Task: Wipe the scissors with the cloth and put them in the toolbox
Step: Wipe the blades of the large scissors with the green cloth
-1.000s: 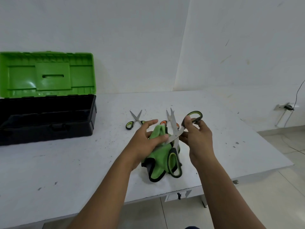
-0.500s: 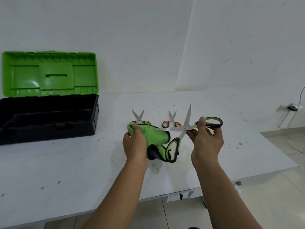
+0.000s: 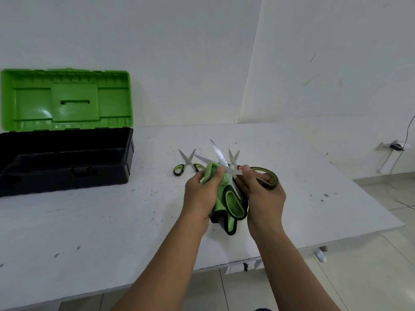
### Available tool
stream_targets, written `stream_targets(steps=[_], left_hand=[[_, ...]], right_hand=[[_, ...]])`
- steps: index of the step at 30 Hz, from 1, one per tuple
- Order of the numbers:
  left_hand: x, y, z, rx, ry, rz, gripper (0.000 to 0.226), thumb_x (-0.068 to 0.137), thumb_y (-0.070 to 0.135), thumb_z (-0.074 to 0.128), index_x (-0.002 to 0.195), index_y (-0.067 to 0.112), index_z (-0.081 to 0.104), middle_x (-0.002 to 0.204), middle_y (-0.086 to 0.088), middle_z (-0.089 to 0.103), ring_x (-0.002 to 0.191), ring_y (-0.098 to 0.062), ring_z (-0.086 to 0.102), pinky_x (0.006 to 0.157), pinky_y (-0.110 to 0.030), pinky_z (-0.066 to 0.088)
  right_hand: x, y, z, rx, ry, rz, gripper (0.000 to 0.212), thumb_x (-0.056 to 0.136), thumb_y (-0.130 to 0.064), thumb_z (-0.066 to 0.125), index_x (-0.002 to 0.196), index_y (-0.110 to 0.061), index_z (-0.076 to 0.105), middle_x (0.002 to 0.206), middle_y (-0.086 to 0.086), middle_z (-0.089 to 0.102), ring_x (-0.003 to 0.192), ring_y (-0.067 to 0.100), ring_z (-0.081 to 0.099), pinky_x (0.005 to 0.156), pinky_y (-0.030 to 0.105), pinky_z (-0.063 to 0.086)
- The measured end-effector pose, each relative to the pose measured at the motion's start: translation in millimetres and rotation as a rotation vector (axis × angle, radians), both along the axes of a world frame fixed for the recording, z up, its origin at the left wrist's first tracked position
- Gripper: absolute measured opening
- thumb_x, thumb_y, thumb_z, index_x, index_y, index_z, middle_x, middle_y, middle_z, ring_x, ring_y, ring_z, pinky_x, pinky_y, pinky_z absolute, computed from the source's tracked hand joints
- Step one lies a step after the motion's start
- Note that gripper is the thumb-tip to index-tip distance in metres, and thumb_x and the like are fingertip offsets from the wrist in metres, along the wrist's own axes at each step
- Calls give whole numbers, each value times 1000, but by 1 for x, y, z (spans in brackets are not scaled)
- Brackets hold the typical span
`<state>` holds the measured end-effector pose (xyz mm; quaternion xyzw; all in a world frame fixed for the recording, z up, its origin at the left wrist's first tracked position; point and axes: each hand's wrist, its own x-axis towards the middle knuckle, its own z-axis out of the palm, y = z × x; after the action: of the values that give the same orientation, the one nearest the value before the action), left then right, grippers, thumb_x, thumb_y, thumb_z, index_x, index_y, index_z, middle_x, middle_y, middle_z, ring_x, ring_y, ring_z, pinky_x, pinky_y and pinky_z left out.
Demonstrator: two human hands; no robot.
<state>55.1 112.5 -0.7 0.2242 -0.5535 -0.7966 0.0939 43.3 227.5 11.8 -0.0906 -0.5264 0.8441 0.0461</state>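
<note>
Head view: at frame centre the right hand (image 3: 262, 194) curls its fingers through one loop of the large open scissors (image 3: 226, 169), while the left hand (image 3: 202, 194) pinches the green cloth (image 3: 219, 187) round the blade that runs toward upper left. Its other blade points up-frame. Wiping looks unfinished; the open toolbox (image 3: 67, 167) sits well apart at far left, nearer the left hand.

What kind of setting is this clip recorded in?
Probably a bare workroom or staging room: a scuffed white table against plain white walls, an open green-lidded toolbox, and a wall socket above a tiled floor.
</note>
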Motion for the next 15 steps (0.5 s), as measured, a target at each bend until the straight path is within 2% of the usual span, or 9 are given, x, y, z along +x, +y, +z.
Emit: stream_targets(steps=[3, 7, 11, 15], left_hand=[[-2, -5, 4, 5, 36, 91, 37, 89, 35, 84, 124, 31, 69, 114, -3, 78, 100, -23, 78, 90, -48, 65], [2, -15, 5, -148, 78, 95, 55, 86, 40, 85, 135, 43, 59, 135, 5, 63, 117, -22, 69, 98, -47, 61], [6, -16, 10, -316, 99, 26, 65, 89, 42, 82, 146, 41, 49, 132, 13, 50, 126, -17, 59, 107, -43, 55], [5, -13, 14, -278, 87, 47, 71, 86, 37, 86, 145, 43, 48, 137, 9, 51, 124, -19, 61, 105, -43, 56]], right_hand=[[4, 6, -7, 98, 21, 111, 26, 88, -22, 84, 89, -2, 68, 91, 20, 77, 85, 29, 77, 81, 40, 64], [7, 18, -8, 144, 39, 253, 22, 93, -17, 77, 109, -2, 71, 86, 18, 76, 84, 29, 76, 77, 38, 62], [6, 23, -5, 142, 4, 377, 12, 99, -18, 69, 103, -7, 74, 95, 16, 78, 84, 29, 76, 74, 37, 60], [9, 22, -4, 113, 0, 413, 9, 100, -13, 66, 99, -10, 74, 97, 17, 78, 83, 30, 75, 74, 42, 59]])
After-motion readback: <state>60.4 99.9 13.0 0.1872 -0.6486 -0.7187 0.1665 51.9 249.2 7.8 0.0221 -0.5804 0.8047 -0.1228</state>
